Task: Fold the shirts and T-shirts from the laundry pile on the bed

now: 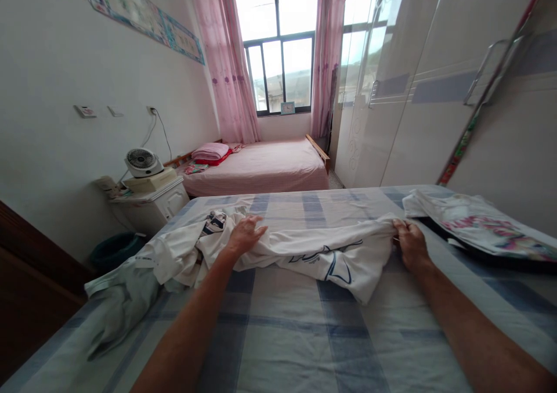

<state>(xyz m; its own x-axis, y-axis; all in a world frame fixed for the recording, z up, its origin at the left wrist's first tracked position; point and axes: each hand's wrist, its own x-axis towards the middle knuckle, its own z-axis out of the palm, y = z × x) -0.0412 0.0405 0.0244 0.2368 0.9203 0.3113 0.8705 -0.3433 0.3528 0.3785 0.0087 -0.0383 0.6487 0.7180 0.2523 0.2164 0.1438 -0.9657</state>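
Observation:
A white T-shirt point(315, 242) with dark blue line print lies stretched sideways across the bed. My right hand point(411, 245) is closed on its right end, pinching the fabric between thumb and fingers. At the other end, my left hand point(247, 234) rests over the cloth with its fingers apart. Beside and beyond my left hand is a rumpled heap of pale clothes point(178, 253), including a piece with a dark patterned patch. A greyish-green garment point(126, 306) hangs off the heap toward the near left.
Folded white clothes with a pink print point(487, 224) lie on something black at the right. Blue-and-white checked bedding point(282, 335) covers the bed. Past it stand a pink bed point(278, 163), a nightstand point(152, 204) with a fan point(143, 162), a bin point(115, 251) and glossy wardrobes point(404, 132).

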